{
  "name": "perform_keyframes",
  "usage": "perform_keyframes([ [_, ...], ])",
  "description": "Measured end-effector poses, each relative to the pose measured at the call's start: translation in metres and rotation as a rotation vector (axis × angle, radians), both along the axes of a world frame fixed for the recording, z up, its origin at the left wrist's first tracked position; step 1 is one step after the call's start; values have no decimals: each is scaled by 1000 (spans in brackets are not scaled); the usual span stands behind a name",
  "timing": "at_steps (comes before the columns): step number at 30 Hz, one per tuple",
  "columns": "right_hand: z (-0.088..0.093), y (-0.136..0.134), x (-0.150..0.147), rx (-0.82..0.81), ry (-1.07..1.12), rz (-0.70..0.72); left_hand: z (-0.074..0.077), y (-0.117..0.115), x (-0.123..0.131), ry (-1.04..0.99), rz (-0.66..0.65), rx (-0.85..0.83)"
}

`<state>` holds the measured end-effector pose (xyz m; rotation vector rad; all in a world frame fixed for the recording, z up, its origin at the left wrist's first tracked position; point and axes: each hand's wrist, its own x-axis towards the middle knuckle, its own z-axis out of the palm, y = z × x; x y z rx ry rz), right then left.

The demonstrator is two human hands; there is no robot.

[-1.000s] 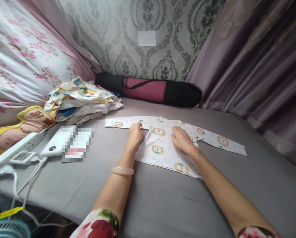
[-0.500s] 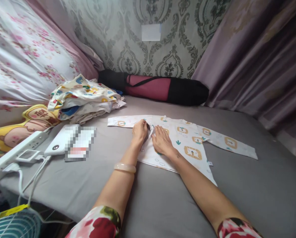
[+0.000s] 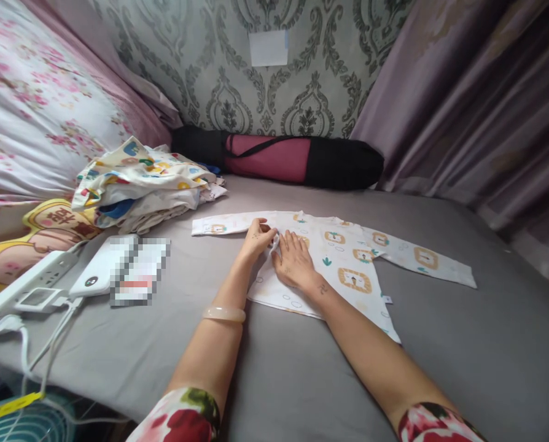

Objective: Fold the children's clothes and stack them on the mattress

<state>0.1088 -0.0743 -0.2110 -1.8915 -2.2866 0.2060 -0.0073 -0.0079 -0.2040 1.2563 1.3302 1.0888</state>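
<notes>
A white long-sleeved shirt (image 3: 334,270) with orange lion faces and green leaves lies spread on the grey sheet, both sleeves stretched out sideways. My left hand (image 3: 257,238), with a pale bangle on its forearm, is at the shirt's left side below the sleeve. Its thumb and fingers pinch a small raised fold of the cloth; the fingertips are partly hidden. My right hand (image 3: 295,263) lies flat on the shirt front just right of that fold, fingers stretched out.
A heap of clothes (image 3: 140,184) lies at the back left. Nearer are a pig-shaped cushion (image 3: 44,245), a power strip (image 3: 30,282), a white power bank (image 3: 102,270) and a blurred-out flat item (image 3: 140,273). A black and maroon long bag (image 3: 269,158) lines the wall.
The view has shifted slightly, moving the scene left. My left hand has turned, its thumb now extended towards the fold. My right hand stays flat on the shirt.
</notes>
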Motion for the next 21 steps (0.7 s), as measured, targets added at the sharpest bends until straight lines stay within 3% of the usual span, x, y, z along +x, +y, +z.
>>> perform_keyframes([
  [7,0,0,0,-6,-2,3,-11,4,-3,237,-30,162],
  [21,2,-5,1,-1,8,62,-9,3,-10,628,-33,408],
])
